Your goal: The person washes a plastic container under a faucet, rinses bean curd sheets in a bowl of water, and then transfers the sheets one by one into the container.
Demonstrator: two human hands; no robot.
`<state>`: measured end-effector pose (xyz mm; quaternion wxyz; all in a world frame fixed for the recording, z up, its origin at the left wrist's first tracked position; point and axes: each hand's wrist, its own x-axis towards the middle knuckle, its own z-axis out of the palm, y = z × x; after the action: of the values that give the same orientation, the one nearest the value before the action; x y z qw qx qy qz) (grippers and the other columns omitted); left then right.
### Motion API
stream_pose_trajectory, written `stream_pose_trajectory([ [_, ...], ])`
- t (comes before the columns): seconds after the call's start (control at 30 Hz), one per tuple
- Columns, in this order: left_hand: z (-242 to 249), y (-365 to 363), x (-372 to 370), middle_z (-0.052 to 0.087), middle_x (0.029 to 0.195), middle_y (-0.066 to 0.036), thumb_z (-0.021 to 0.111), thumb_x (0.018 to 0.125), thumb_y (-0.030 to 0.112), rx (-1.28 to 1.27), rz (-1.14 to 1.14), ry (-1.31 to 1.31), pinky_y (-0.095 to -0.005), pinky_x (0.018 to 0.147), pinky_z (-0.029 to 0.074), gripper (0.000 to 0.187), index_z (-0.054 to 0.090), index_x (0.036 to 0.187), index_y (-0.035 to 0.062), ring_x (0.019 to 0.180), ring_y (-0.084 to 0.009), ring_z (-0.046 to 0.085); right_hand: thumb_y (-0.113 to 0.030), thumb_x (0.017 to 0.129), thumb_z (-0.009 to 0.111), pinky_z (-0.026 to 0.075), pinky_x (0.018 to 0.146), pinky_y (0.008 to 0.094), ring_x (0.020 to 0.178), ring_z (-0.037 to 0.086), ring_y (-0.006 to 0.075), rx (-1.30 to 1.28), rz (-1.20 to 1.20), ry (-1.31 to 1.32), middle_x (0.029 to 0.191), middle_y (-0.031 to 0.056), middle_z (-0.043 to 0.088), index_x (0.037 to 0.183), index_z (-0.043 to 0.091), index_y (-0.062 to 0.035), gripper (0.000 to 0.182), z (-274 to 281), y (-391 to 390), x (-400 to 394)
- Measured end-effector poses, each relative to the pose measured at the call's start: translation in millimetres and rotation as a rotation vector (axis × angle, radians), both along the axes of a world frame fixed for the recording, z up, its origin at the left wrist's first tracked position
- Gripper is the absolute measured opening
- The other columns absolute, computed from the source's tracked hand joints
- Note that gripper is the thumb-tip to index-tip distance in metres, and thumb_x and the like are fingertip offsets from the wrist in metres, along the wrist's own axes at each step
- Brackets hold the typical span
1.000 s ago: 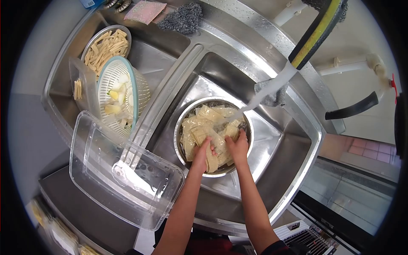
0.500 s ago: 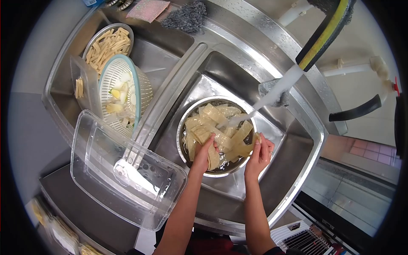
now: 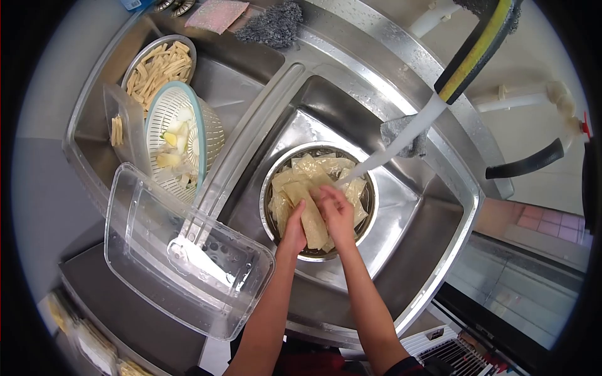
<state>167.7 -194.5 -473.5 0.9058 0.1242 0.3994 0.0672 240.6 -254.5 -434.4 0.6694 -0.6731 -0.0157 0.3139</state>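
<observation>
A round metal bowl [image 3: 268, 230] stands in the right sink basin, holding water and flat, pale yellow, translucent strips [image 3: 335, 164]. My left hand [image 3: 294, 230] is closed on a few stacked strips [image 3: 313, 222] at the bowl's near left part. Beside it, over the middle of the bowl, my right hand [image 3: 336, 216] has bent fingers, slightly blurred, against the right side of that stack; whether it pinches a strip is hidden. Water [image 3: 404, 139] runs from a black and yellow hose [image 3: 475, 56] into the bowl.
A clear plastic container [image 3: 188, 250] lies over the sink's front left edge. The left basin holds a blue-rimmed colander [image 3: 202, 125] with vegetable pieces and a metal bowl of beige sticks [image 3: 160, 69]. A grey cloth [image 3: 407, 136] hangs at the right basin's back edge.
My right hand has moved left, from the bowl's right rim to its middle, close to my left hand. The strip it held out at the right is no longer stretched there.
</observation>
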Motion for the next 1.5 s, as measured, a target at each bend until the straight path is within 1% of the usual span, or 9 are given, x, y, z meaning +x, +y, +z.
stream_pose_trajectory([
  [0.07,-6.9,0.3,-4.2,0.054,0.091,-0.009,0.048,0.083,0.032,-0.068,-0.086,-0.016,-0.0325,0.07,0.046,0.035,0.043,0.107,0.007,0.081,-0.0195,0.055,-0.007,0.075,0.052,0.041,0.074,0.031,0.082,0.054,0.022,-0.437,0.02,-0.259,0.087,0.0157,0.054,0.102,0.051,0.001,0.028,10.1,7.3,19.8],
  [0.1,-8.7,0.5,-4.4,0.054,0.091,-0.009,0.048,0.083,0.032,-0.065,-0.084,-0.015,-0.0325,0.07,0.046,0.035,0.043,0.107,0.007,0.081,-0.0195,0.055,-0.009,0.075,0.051,0.042,0.069,0.034,0.071,0.055,0.0284,-0.59,0.104,-0.836,0.079,0.0163,0.056,0.094,0.052,0.0007,0.021,-27.6,2.7,29.4],
  [0.23,-12.4,-2.6,-2.8,0.054,0.081,-0.009,0.051,0.082,0.031,-0.104,-0.077,0.053,-0.0331,0.062,0.047,0.033,0.044,0.102,0.0066,0.069,-0.02,0.056,-0.01,0.075,0.052,0.042,0.06,0.0381,0.062,0.052,0.0347,-0.714,0.324,-0.825,0.071,0.0165,0.056,0.089,0.051,0.0011,0.018,-36.9,16.9,38.3],
  [0.47,-14.5,-6.4,2.3,0.053,0.099,-0.008,0.041,0.083,0.045,-0.102,0.041,0.071,-0.0327,0.074,0.044,0.049,0.04,0.114,0.007,0.088,-0.0186,0.053,-0.018,0.081,0.053,0.035,0.047,0.0229,0.051,0.042,0.0055,-0.291,0.099,-0.142,0.055,-0.0029,0.045,0.072,0.054,-0.0037,0.017,6.0,-2.2,27.7],
  [0.67,-16.5,-4.3,-1.9,0.053,0.103,-0.008,0.049,0.081,0.034,0.008,-0.141,0.153,-0.0329,0.076,0.044,0.042,0.044,0.114,0.0074,0.092,-0.0192,0.052,-0.017,0.078,0.055,0.041,0.051,0.028,0.052,0.053,0.0157,-0.553,0.52,-0.326,0.06,0.0103,0.056,0.082,0.057,0.0007,0.019,5.8,-12.0,5.5],
  [0.73,-23.5,-6.3,-0.4,0.054,0.097,-0.01,0.052,0.08,0.028,-0.005,-0.13,0.105,-0.0331,0.072,0.045,0.038,0.046,0.11,0.0059,0.087,-0.0199,0.054,-0.019,0.075,0.054,0.045,0.059,0.0354,0.062,0.056,0.0326,-0.634,0.411,-0.412,0.062,0.0173,0.056,0.081,0.056,0.0018,0.022,14.4,-13.8,19.6],
  [1.2,-7.6,-6.1,0.8,0.055,0.081,-0.008,0.052,0.081,0.031,0.094,-0.045,0.199,-0.0306,0.062,0.047,0.036,0.047,0.104,0.0037,0.07,-0.018,0.054,-0.011,0.083,0.046,0.043,0.062,0.0381,0.068,0.055,0.0363,-0.615,-0.054,-0.538,0.078,0.0238,0.056,0.093,0.055,0.0026,0.02,-19.5,-27.4,21.5],
  [1.4,-1.4,-6.9,3.3,0.056,0.087,-0.01,0.049,0.083,0.03,0.002,-0.065,0.101,-0.0323,0.069,0.046,0.036,0.045,0.106,0.0029,0.077,-0.0196,0.055,-0.012,0.085,0.041,0.042,0.066,0.0291,0.074,0.055,0.0224,-0.457,-0.216,-0.806,0.081,0.0114,0.057,0.09,0.054,-0.0001,0.018,-3.5,-35.1,21.5],
  [1.5,-11.4,-5.9,-0.7,0.056,0.092,-0.009,0.048,0.084,0.031,0.011,-0.128,0.064,-0.0323,0.073,0.045,0.037,0.044,0.109,0.0036,0.083,-0.0197,0.055,-0.014,0.088,0.039,0.037,0.061,0.0204,0.07,0.043,0.005,-0.211,-0.187,-0.351,0.078,-0.0012,0.05,0.088,0.049,-0.0045,0.014,28.8,-30.8,14.6],
])
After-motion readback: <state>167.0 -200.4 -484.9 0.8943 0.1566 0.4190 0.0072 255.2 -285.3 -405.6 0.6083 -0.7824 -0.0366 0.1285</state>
